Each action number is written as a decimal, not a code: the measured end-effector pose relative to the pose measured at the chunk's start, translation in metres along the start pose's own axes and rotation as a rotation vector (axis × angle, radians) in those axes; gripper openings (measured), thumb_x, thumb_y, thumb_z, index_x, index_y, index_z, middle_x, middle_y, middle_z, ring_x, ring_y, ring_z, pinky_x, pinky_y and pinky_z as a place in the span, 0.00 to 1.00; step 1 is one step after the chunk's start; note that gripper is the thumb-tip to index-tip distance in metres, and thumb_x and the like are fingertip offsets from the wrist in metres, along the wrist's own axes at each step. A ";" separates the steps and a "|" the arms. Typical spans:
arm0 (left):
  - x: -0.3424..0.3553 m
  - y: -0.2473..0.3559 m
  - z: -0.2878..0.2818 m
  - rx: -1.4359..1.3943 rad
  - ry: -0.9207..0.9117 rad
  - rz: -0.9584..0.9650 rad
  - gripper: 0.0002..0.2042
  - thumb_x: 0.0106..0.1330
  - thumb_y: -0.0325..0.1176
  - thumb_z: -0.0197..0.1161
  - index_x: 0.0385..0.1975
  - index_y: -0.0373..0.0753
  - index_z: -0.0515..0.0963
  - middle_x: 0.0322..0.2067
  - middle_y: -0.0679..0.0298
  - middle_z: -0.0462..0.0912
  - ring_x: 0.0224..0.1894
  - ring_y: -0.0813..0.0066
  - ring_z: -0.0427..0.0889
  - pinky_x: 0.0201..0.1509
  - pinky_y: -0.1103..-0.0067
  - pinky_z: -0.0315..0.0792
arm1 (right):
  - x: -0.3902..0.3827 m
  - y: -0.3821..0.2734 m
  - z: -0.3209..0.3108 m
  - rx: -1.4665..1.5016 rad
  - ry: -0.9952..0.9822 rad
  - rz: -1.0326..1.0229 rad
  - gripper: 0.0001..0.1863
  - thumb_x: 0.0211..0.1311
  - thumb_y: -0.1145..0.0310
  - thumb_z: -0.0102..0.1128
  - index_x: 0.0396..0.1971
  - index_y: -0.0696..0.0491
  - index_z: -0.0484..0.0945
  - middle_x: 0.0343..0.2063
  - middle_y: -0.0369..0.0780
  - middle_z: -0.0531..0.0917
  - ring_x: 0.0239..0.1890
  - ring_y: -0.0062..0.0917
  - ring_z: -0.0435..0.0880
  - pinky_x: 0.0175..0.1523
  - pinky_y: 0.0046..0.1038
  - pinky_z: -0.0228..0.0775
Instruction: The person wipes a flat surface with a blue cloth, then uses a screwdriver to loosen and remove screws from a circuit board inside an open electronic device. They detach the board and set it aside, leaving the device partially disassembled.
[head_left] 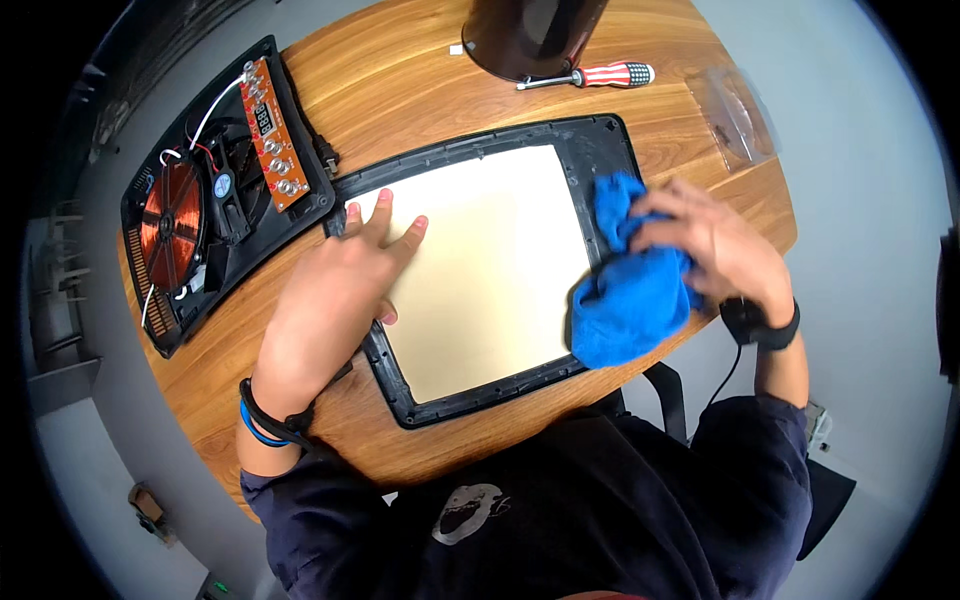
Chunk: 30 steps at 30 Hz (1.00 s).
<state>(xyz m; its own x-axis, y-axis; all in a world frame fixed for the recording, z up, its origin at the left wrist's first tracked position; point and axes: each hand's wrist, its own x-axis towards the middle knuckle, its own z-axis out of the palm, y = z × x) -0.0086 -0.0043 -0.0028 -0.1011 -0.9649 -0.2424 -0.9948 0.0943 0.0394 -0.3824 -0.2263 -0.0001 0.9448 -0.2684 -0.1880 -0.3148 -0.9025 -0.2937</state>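
A black rectangular panel frame [590, 140] with a pale cream inner plate [480, 280] lies on the wooden table. My left hand [345, 285] rests on the frame's left side and the plate's edge, fingertips spread and touching the plate. At the panel's right, my right hand [730, 240], slightly blurred, has its fingers curled into a crumpled blue cloth [630, 305], which lies over the frame's right side.
An opened black appliance base [240, 245] with a copper coil [165, 225] and orange circuit board [270, 130] sits at left. A dark cylinder [525, 35] and striped-handled screwdriver [615, 75] are at the back; a clear plastic piece [735, 125] is at right on the wooden table [380, 80].
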 end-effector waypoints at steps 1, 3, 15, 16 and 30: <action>0.001 0.001 -0.003 -0.008 -0.017 -0.005 0.50 0.52 0.29 0.86 0.83 0.50 0.77 0.81 0.43 0.74 0.78 0.41 0.80 0.69 0.59 0.85 | -0.006 -0.007 0.000 0.087 -0.070 0.008 0.30 0.45 0.86 0.79 0.52 0.47 0.91 0.62 0.36 0.85 0.61 0.39 0.85 0.63 0.42 0.88; 0.001 0.001 -0.001 -0.008 -0.028 -0.007 0.50 0.52 0.28 0.86 0.83 0.50 0.77 0.81 0.43 0.74 0.78 0.40 0.80 0.69 0.59 0.85 | -0.004 -0.010 0.001 0.080 -0.060 -0.023 0.31 0.44 0.86 0.80 0.52 0.48 0.91 0.60 0.34 0.85 0.61 0.37 0.85 0.59 0.41 0.89; -0.002 -0.004 -0.002 0.013 0.042 0.060 0.38 0.67 0.20 0.71 0.82 0.37 0.75 0.79 0.32 0.73 0.73 0.32 0.84 0.70 0.62 0.86 | 0.088 0.019 -0.012 -0.099 0.219 -0.108 0.32 0.54 0.86 0.72 0.60 0.49 0.87 0.61 0.41 0.90 0.66 0.44 0.87 0.70 0.45 0.83; -0.004 -0.001 -0.003 0.016 0.036 0.048 0.39 0.66 0.19 0.71 0.82 0.36 0.75 0.79 0.31 0.72 0.73 0.31 0.84 0.70 0.61 0.86 | 0.087 0.020 -0.011 -0.100 0.187 -0.024 0.31 0.53 0.84 0.73 0.60 0.49 0.87 0.59 0.42 0.91 0.64 0.46 0.88 0.67 0.46 0.84; -0.001 -0.003 0.005 0.004 -0.037 0.020 0.51 0.60 0.26 0.82 0.88 0.46 0.68 0.86 0.36 0.63 0.73 0.35 0.84 0.69 0.60 0.84 | 0.120 -0.028 0.001 -0.032 0.184 -0.141 0.43 0.48 0.86 0.76 0.70 0.48 0.83 0.79 0.41 0.76 0.75 0.51 0.79 0.75 0.47 0.82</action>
<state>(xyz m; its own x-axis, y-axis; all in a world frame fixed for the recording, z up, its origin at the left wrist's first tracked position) -0.0054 -0.0025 -0.0074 -0.1212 -0.9532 -0.2771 -0.9926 0.1144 0.0408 -0.2606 -0.2328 -0.0153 0.9807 -0.1933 0.0280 -0.1784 -0.9450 -0.2741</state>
